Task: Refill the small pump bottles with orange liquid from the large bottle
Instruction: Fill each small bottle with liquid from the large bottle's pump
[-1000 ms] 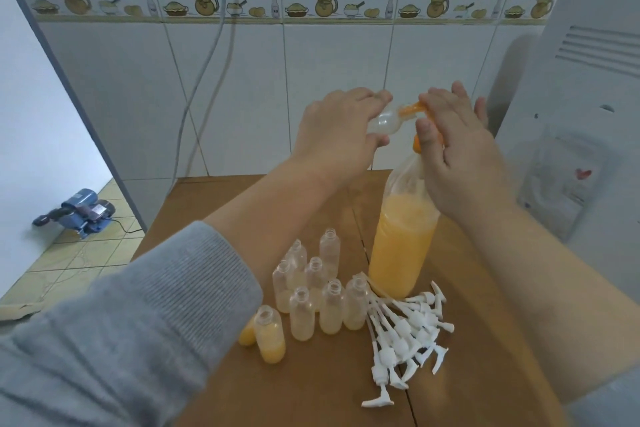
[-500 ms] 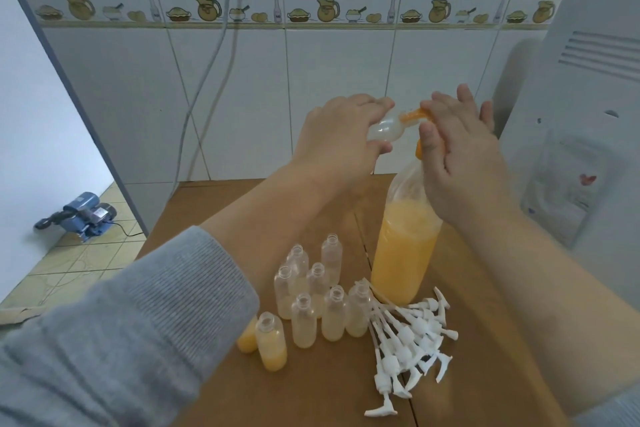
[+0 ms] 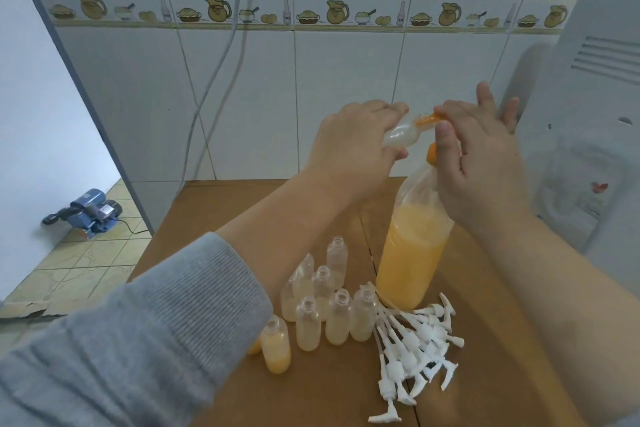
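- Head view: left hand (image 3: 349, 146) has its grip clamped round a small bottle (image 3: 403, 135), tipped sideways so its mouth meets the orange spout (image 3: 429, 120) of the large bottle (image 3: 414, 253).
- Right hand (image 3: 481, 163) presses that pump, fingers mostly straight; the large bottle stands near the counter (image 3: 311, 392)'s back right corner.
- Empty bottles (image 3: 332, 305) and loose pump tops (image 3: 415, 343) wait mid-counter, presumably within easy reach; one filled bottle (image 3: 276, 345) sits apart on the left.

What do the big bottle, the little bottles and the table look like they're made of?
The big bottle looks like thin clear plastic: its upper wall is crinkled and see-through above the orange liquid. The little bottles seem to be frosted translucent plastic, cloudy rather than glassy. The table looks like matte brown wood or laminate, with a seam between boards.
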The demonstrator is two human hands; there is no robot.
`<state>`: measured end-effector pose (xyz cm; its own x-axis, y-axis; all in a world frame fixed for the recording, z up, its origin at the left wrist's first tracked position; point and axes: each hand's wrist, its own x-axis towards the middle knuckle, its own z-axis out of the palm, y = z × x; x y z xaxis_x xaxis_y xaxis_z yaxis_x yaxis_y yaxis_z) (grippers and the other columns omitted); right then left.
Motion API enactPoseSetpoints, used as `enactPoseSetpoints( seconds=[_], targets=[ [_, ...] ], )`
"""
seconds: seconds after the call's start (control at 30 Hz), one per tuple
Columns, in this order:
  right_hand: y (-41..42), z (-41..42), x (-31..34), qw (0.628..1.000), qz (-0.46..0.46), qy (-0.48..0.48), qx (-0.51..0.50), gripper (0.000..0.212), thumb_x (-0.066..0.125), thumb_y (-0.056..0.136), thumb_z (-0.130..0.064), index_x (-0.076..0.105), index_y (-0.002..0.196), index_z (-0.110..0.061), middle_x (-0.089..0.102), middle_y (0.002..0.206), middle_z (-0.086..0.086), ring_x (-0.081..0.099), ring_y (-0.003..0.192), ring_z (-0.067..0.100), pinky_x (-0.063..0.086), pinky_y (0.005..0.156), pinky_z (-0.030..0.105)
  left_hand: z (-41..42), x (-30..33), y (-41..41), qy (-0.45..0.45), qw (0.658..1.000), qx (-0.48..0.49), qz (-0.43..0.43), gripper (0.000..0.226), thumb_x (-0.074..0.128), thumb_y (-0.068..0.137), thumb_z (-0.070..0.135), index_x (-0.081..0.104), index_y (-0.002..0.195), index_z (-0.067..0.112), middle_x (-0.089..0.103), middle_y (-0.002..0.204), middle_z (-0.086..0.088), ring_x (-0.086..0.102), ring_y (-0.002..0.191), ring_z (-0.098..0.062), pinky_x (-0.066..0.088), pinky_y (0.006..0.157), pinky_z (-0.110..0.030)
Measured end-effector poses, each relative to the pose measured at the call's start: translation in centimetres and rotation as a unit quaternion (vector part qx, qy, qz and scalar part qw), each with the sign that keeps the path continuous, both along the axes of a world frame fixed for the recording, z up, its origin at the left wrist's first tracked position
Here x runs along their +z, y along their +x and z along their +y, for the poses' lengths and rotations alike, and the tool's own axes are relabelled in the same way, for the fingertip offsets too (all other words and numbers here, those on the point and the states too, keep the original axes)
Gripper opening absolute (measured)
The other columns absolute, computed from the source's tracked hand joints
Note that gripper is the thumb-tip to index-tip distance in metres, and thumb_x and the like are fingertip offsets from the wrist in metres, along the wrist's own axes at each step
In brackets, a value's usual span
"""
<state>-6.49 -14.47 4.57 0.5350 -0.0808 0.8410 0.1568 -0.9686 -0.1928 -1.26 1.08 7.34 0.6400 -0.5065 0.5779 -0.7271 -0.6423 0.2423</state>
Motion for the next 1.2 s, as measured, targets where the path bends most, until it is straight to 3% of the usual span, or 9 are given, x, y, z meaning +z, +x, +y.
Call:
enactPoseSetpoints(
  seconds=[0.17,0.43,0.7,0.87,1.2],
  targets=[
    [0.2,0.5,-2.1,0.999,-0.013,0.040,-0.002,0.044,0.029,0.101,-0.030,0.056,0.125,-0.004,0.056,0.131,0.012,0.031,0.139,0.029,0.006,0.118,0.038,-0.3,-1.4,-0.2,-0.012,1.000,-0.010,0.010,0.050,0.061,0.087,0.032,0.050,0.134,0.020,0.061,0.118,0.005,0.052,0.108,-0.023,0.042,0.092,-0.043],
    [-0.6,0.2,-0.7,0.999,0.031,0.010,0.012,0.055,0.023,0.100,-0.042,0.051,0.132,-0.007,0.050,0.139,0.010,0.024,0.143,0.025,-0.006,0.115,0.023,0.3,-0.2,0.0,0.011,1.000,0.000,0.009,0.054,0.061,0.088,0.035,0.046,0.138,0.025,0.054,0.132,0.010,0.046,0.122,-0.019,0.037,0.101,-0.040],
    [-0.2,1.4,-2.3,0.999,0.023,0.031,-0.016,0.049,0.027,0.100,-0.038,0.048,0.134,-0.009,0.047,0.142,0.008,0.021,0.144,0.022,-0.005,0.118,0.026,0.4,-1.5,-0.1,-0.001,1.000,-0.009,0.014,0.052,0.061,0.088,0.033,0.048,0.137,0.021,0.055,0.131,0.008,0.048,0.118,-0.020,0.039,0.099,-0.041],
    [-0.6,1.2,-1.2,0.999,0.046,0.012,-0.003,0.058,0.023,0.099,-0.047,0.048,0.134,-0.008,0.046,0.142,0.009,0.019,0.144,0.022,-0.010,0.114,0.019,0.6,-1.0,0.2,0.011,1.000,-0.005,0.013,0.053,0.063,0.087,0.034,0.048,0.137,0.023,0.055,0.132,0.009,0.047,0.119,-0.019,0.038,0.101,-0.041],
    [-0.6,0.6,-2.4,0.997,0.035,0.064,-0.002,0.051,0.026,0.099,-0.042,0.046,0.134,-0.011,0.046,0.141,0.006,0.020,0.144,0.023,-0.004,0.116,0.032,-0.1,-1.3,-0.3,0.006,1.000,-0.017,0.015,0.054,0.063,0.087,0.030,0.047,0.137,0.020,0.055,0.131,0.006,0.047,0.120,-0.021,0.038,0.100,-0.043]
  ],
)
